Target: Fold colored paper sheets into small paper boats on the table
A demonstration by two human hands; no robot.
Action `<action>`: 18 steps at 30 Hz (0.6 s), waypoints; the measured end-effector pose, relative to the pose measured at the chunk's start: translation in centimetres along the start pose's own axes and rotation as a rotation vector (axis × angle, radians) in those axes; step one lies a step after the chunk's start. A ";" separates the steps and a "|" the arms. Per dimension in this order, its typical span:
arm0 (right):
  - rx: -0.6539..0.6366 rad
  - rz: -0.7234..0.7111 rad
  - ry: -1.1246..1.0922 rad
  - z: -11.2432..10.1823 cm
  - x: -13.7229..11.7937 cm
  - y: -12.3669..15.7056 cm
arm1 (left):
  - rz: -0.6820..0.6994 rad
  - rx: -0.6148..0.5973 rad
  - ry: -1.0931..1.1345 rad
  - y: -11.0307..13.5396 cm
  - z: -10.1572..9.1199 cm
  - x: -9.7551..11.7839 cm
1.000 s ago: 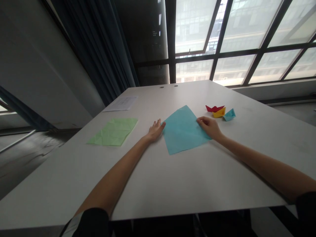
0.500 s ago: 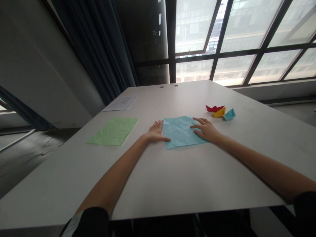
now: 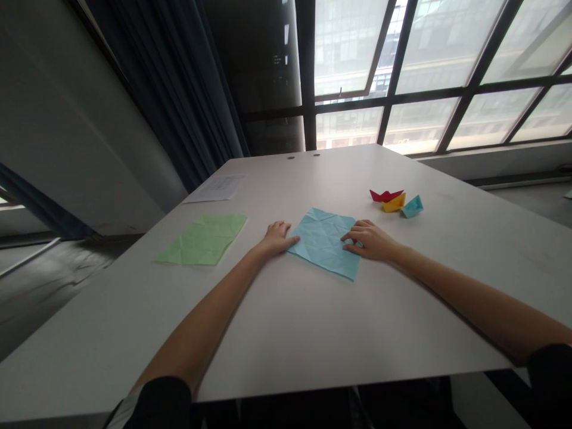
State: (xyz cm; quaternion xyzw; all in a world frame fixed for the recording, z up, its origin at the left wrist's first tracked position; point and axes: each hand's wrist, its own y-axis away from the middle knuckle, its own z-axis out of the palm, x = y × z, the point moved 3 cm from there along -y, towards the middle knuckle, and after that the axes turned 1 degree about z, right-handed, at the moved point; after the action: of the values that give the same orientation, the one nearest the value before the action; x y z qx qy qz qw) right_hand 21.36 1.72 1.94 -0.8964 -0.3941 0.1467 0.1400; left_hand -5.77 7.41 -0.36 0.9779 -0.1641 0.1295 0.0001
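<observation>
A creased light-blue sheet of paper [image 3: 325, 241] lies flat on the white table, turned at an angle to the table's front edge. My left hand [image 3: 276, 237] rests at its left corner, thumb on the paper and fingers apart on the tabletop. On the sheet's right side lies my right hand [image 3: 369, 240], its fingers somewhat bent and spread, the tips touching the paper. Neither hand grips anything. To the left is a creased light-green sheet of paper [image 3: 203, 239], apart from both hands.
Folded paper boats stand at the right: a red one [image 3: 385, 195], a yellow one [image 3: 395, 203] and a light-blue one [image 3: 413, 207]. A printed white sheet [image 3: 215, 188] lies at the table's far left. Beyond the white table [image 3: 286, 333] are windows and a dark curtain [image 3: 179, 89].
The light-blue sheet has turned clockwise on the table under my hands. My right hand has moved slightly down and its fingers have bent; my left fingers have drawn in somewhat.
</observation>
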 end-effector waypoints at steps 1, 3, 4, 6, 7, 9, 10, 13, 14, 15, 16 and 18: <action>0.006 0.007 0.004 0.0 -0.2 0.0 | 0.020 0.003 0.013 0.0 -0.1 0.1; 0.012 0.020 0.016 0.0 -0.5 -0.1 | 0.052 0.007 0.043 0.2 -0.4 0.5; 0.010 0.017 0.025 -0.1 -0.7 -0.1 | 0.059 0.010 0.055 0.2 -0.5 0.6; 0.001 -0.002 0.043 -0.2 -0.9 -0.1 | 0.067 0.017 0.067 0.4 -0.7 0.9; 0.003 -0.004 0.050 -0.2 -0.8 -0.1 | 0.072 0.021 0.069 0.5 -0.8 0.9; 0.043 0.040 0.069 -0.2 0.0 0.0 | 0.085 0.026 0.073 0.6 -0.9 0.9; 0.078 0.090 0.083 -0.2 0.6 0.1 | 0.093 0.031 0.078 0.7 -0.9 0.9; 0.149 0.274 0.144 0.2 3.0 0.7 | 0.111 0.057 0.100 0.7 -1.0 0.7; 0.133 0.325 0.160 0.5 3.7 0.9 | 0.114 0.069 0.110 0.7 -1.0 0.6; 0.108 0.365 0.168 0.8 4.4 1.1 | 0.117 0.082 0.121 0.7 -1.1 0.6; 0.076 0.392 0.162 1.2 4.9 1.2 | 0.117 0.095 0.132 0.7 -1.2 0.6; 0.035 0.412 0.128 1.6 5.6 1.2 | 0.112 0.121 0.167 0.7 -1.4 0.6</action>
State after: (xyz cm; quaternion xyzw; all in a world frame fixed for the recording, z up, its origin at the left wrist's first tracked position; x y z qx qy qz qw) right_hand 25.16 5.31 -0.87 -0.9629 -0.1905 0.1217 0.1471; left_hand -5.78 6.57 1.14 0.9512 -0.2098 0.2200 -0.0526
